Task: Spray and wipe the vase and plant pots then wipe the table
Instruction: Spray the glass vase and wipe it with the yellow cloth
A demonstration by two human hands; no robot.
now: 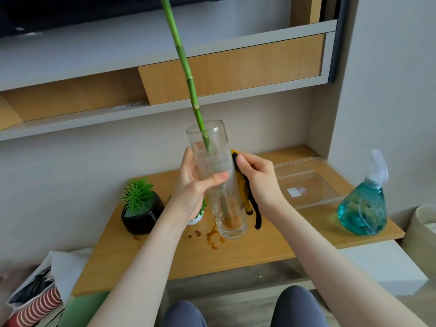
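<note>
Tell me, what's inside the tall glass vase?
A green bamboo stalk stands inside the vase and sticks out the top. Brownish stuff sits at the bottom. The left hand covers part of the glass, so the middle of the stalk is hidden.

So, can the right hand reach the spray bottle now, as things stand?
Probably yes, but not at once. The right hand grips the cloth against the glass vase, so it must let go first. The spray bottle stands to its right on the table, and nothing visibly blocks the way.

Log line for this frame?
left hand: grips vase | right hand: presses cloth on vase | table: brown spill
</note>
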